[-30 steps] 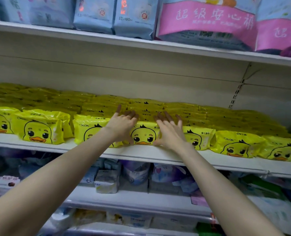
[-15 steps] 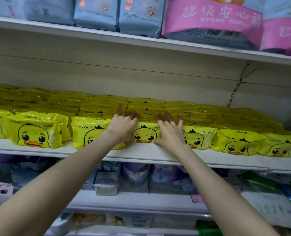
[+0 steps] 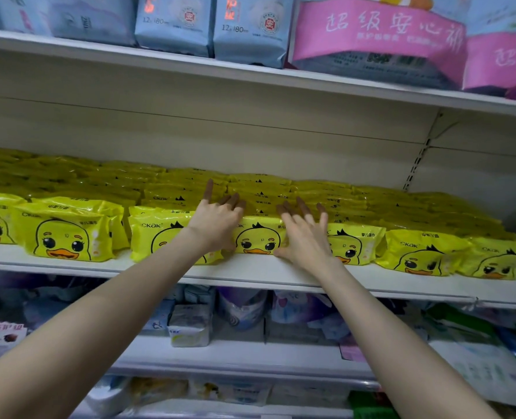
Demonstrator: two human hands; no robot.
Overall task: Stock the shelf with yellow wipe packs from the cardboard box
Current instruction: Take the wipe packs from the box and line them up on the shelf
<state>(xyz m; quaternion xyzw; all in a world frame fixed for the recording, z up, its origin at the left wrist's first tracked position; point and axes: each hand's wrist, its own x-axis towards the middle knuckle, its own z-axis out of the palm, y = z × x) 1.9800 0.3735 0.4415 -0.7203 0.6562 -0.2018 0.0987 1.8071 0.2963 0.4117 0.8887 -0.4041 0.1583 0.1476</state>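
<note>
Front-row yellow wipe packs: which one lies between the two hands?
The duck-faced pack flanked by left hand and right hand; every other one lies outside them.

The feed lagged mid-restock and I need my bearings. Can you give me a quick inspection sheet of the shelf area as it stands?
Surface: white shelf, front edge bare, stocked behind.
Job's things: yellow wipe packs lie in rows from the front edge back to the wall; cardboard box not in view.
Clutter: nothing seen.
Grippers: left hand and right hand flank the front pack, fingers straight over the pack tops, holding nothing.
Cables: nothing seen.
Surroundings: blue packs and pink packs on the shelf above; mixed goods on the shelves below.
</note>
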